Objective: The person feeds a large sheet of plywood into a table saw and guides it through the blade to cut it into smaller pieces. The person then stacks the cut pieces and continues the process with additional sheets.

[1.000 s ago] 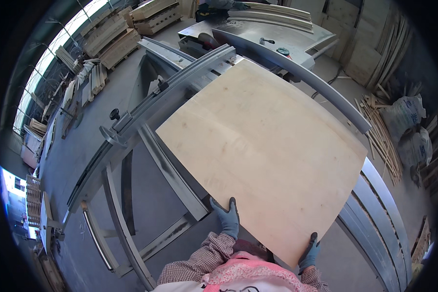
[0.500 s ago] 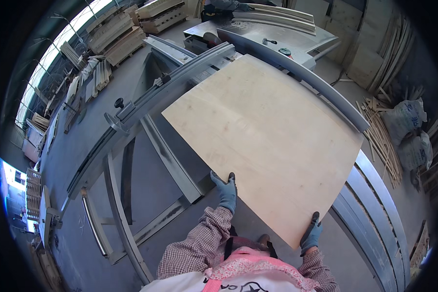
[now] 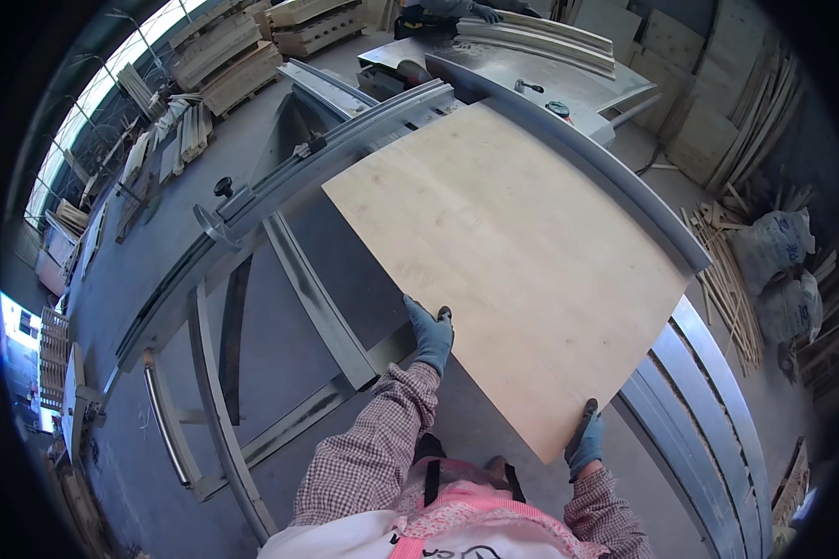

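Note:
A large, pale plywood sheet [image 3: 522, 261] lies flat on the bed of a sliding table saw, its far right edge along the long grey fence [image 3: 578, 154]. My left hand [image 3: 431, 334], in a blue-grey glove with dark fingertips, grips the sheet's left edge, thumb on top and fingers underneath. At the near right corner my right hand [image 3: 585, 441], gloved alike, holds the edge with its thumb above; its other fingers are mostly hidden beneath. The saw's dark blade guard [image 3: 414, 73] shows past the sheet's far end.
The sliding carriage rail [image 3: 280, 191] and its metal outrigger frame [image 3: 312, 303] stand to the left. Slatted metal table extensions [image 3: 704, 419] curve along the right. At the far end a co-worker's gloved hand [image 3: 485, 12] is by stacked wood strips [image 3: 536, 39]. Scrap sticks [image 3: 729, 298] and white sacks [image 3: 776, 247] lie right.
The sheet has slid a little forward along the fence, both hands moving with it and keeping their grip. My view has shifted slightly. The co-worker's hand shows more clearly.

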Tool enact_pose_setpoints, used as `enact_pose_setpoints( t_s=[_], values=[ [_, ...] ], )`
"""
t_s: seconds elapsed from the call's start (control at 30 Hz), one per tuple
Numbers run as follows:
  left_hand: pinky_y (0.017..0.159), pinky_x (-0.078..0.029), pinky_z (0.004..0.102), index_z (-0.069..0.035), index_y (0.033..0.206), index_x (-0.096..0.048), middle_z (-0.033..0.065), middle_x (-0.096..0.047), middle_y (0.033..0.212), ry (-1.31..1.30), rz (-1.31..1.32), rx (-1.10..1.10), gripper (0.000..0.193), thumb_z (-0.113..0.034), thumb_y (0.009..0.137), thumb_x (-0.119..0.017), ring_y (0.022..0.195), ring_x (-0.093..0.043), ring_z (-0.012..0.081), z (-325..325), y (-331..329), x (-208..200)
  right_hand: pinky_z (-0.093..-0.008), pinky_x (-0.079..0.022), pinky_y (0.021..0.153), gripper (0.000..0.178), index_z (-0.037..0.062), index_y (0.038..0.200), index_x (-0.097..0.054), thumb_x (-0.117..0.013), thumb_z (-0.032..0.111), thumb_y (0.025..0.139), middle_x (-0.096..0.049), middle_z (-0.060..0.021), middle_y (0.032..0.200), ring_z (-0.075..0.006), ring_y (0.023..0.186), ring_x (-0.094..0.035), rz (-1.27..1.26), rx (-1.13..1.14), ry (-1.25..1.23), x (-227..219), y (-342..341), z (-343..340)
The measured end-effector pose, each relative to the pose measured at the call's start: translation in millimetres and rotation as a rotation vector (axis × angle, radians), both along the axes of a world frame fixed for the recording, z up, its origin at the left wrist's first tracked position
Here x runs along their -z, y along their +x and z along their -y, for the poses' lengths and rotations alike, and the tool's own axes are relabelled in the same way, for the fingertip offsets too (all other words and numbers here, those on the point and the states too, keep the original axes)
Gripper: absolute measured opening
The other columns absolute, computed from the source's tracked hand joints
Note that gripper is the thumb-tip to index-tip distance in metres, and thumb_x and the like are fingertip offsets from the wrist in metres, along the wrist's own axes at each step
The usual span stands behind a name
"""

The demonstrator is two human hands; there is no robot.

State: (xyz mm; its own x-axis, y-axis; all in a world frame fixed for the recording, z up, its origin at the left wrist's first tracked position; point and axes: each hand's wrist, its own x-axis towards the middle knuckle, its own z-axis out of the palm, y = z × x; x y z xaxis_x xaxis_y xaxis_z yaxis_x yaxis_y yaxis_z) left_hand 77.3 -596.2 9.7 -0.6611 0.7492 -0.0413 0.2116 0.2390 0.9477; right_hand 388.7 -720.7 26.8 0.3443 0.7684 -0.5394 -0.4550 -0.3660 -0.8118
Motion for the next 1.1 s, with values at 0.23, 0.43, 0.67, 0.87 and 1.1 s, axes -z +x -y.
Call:
enact_pose_setpoints(
  t_s=[0.23, 0.43, 0.67, 0.87, 1.1],
  values=[
    [0.112, -0.010, 0.0337, 0.003, 0.140, 0.005, 0.0265, -0.011, 0.145, 0.066, 0.047, -0.061, 0.088, 0.005, 0.077, -0.057, 0.137, -0.013, 0.0312, -19, -13, 27, -0.0413, -0.050, 0.077, 0.048, 0.0059, 0.123, -0.045, -0.046, 0.043, 0.092, -0.057, -0.0111, 0.110, -0.0248, 0.091, -0.056, 0.014, -0.032, -0.092, 6, -6, -14],
    [0.112, -0.012, 0.0317, 0.001, 0.141, 0.004, 0.0225, -0.009, 0.147, 0.071, 0.168, -0.053, 0.088, 0.004, 0.078, -0.058, 0.137, -0.012, 0.0288, -42, -41, 1, -0.0515, -0.047, 0.077, 0.057, 0.0088, 0.125, -0.041, -0.047, 0.052, 0.089, -0.055, -0.0126, 0.114, -0.0290, 0.094, -0.055, 0.052, -0.069, -0.291, 37, -26, -45],
    [0.103, -0.034, 0.0279, -0.006, 0.143, -0.007, 0.0099, -0.013, 0.149, 0.353, 0.581, -0.187, 0.081, 0.001, 0.082, -0.060, 0.127, -0.035, 0.0239, 3, 10, -27, -0.0499, -0.047, 0.076, 0.059, 0.0067, 0.126, -0.037, -0.048, 0.051, 0.088, -0.052, -0.0148, 0.118, -0.0284, 0.094, -0.055, 0.051, -0.109, -0.308, 47, -28, -52],
    [0.089, -0.047, 0.0347, -0.003, 0.132, -0.036, 0.0137, -0.052, 0.120, -0.123, 1.047, -0.113, 0.071, -0.026, 0.076, -0.074, 0.106, -0.053, 0.0249, 148, 150, 7, -0.0451, -0.050, 0.075, 0.052, 0.0066, 0.126, -0.038, -0.048, 0.043, 0.091, -0.054, -0.0124, 0.114, -0.0258, 0.093, -0.057, -0.030, -0.060, -0.274, -6, -49, -50],
    [0.066, -0.053, 0.0403, -0.005, 0.113, -0.051, 0.0103, -0.059, 0.099, 0.032, 1.235, -0.332, 0.050, -0.029, 0.076, -0.075, 0.080, -0.061, 0.0256, 117, 170, -31, -0.0522, -0.046, 0.083, 0.059, 0.0112, 0.126, -0.039, -0.047, 0.055, 0.087, -0.054, -0.0100, 0.117, -0.0285, 0.099, -0.057, -0.033, -0.158, -0.327, -11, -46, -48]
  ],
)
